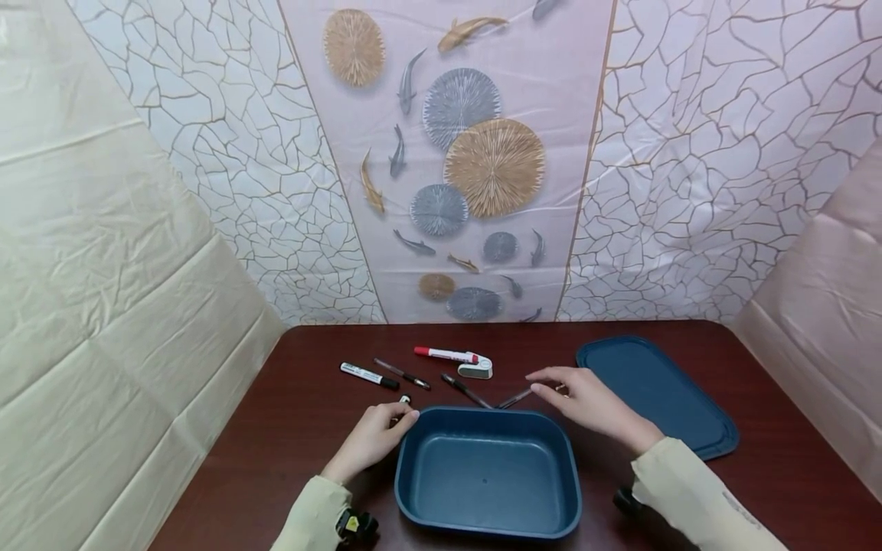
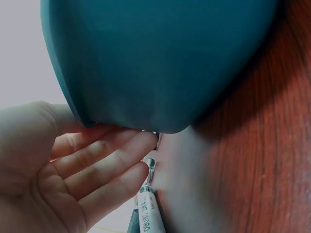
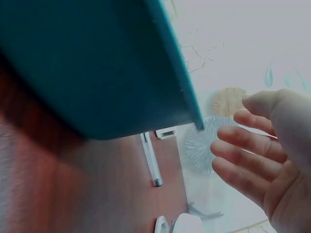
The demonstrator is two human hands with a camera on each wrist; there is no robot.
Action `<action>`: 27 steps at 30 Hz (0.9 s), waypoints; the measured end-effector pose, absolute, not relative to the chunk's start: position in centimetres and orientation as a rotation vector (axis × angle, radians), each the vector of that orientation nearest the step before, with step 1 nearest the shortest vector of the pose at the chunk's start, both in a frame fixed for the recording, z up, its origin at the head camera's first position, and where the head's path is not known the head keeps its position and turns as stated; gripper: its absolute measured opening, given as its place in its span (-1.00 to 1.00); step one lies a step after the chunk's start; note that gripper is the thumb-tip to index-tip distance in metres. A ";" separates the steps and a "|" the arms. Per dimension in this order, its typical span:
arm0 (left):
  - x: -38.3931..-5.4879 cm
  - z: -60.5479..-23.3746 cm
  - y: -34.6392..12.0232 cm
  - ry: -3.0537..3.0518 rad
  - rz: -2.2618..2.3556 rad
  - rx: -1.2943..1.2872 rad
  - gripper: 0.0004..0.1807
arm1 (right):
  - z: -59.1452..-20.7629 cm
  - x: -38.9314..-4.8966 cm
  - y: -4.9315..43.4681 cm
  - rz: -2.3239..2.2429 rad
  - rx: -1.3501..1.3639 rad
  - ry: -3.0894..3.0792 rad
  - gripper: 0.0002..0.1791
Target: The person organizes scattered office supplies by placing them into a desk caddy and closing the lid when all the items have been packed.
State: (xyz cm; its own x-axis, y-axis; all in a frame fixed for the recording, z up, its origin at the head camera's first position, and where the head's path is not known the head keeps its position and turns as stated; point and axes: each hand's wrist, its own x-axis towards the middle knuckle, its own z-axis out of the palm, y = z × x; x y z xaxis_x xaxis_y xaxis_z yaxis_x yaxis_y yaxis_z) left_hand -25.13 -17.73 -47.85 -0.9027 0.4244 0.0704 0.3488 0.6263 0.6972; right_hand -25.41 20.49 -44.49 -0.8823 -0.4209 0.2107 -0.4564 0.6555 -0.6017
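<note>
Recorded a dark red-brown, wood-grained table (image 1: 276, 459). Took head-view clock bearings from the open blue box (image 1: 482, 493) resting on it. Logged blue lid (image 1: 661, 398) flat at two o'clock; clear pen (image 1: 515, 399), partly covered, at one. Found white-and-grey item (image 1: 477, 371) near twelve, with red-capped marker (image 1: 444, 354) overlapping it toward eleven. Noted black pen (image 1: 462, 388) between eleven and twelve, clear black-ended pen (image 1: 405, 376) between ten and eleven, and black-capped white marker (image 1: 368, 375) at ten.
</note>
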 end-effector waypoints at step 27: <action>-25.3 -48.0 -17.9 2.747 1.138 0.706 -0.71 | -46.8 -30.9 17.9 1.124 0.857 -2.918 -0.57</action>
State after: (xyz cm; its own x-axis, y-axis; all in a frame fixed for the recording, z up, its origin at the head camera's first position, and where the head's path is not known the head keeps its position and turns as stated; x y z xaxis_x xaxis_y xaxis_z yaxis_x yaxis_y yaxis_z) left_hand -25.34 -17.93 -47.95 -0.8899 0.4463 0.0946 0.3824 0.6167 0.6881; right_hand -30.86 17.87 -46.75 -0.8556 -0.5094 0.0922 -0.4397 0.6210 -0.6489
